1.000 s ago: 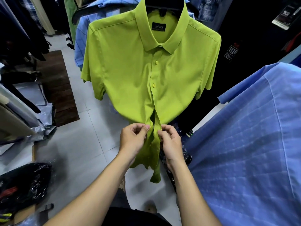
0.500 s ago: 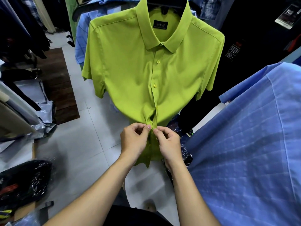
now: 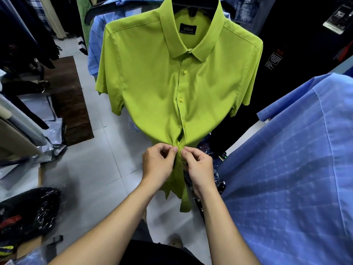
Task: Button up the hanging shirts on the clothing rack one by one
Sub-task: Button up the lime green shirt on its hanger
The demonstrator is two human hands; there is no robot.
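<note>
1. A lime-green short-sleeved button-front shirt (image 3: 152, 88) is seen hung on a black plastic hanger (image 3: 193, 4) at the centre of a crowded clothing aisle, its collar closed and its front placket fastened down to just above the hands.
2. Open room is limited to a strip of pale grey tiled floor (image 3: 91, 169) left of the shirt, bordered by a dark brown wooden floor panel (image 3: 68, 96) and by silver-grey plastic garment bags (image 3: 47, 127) lying along the left edge.
3. The right side is crowded by a large light-blue checked cotton shirt (image 3: 296, 178), which is close beside the right forearm; a second pale blue checked shirt (image 3: 95, 54) is hung just behind the green one.
4. A black garment wrapped in clear plastic (image 3: 28, 213) is seen low at the left, well apart from the hands.
5. The left hand (image 3: 156, 165) is shown curled, thumb and forefinger pinching the left edge of the placket at the lower front.
6. The right hand (image 3: 198, 169) is likewise curled, its fingertips pinching the opposite placket edge, the two hands nearly touching.
7. A small gap in the placket is left open just above the fingertips; below the hands the hem is seen hanging loose and parted.
8. Two yellow-green plastic buttons (image 3: 185, 72) are visible fastened higher on the chest.
</note>
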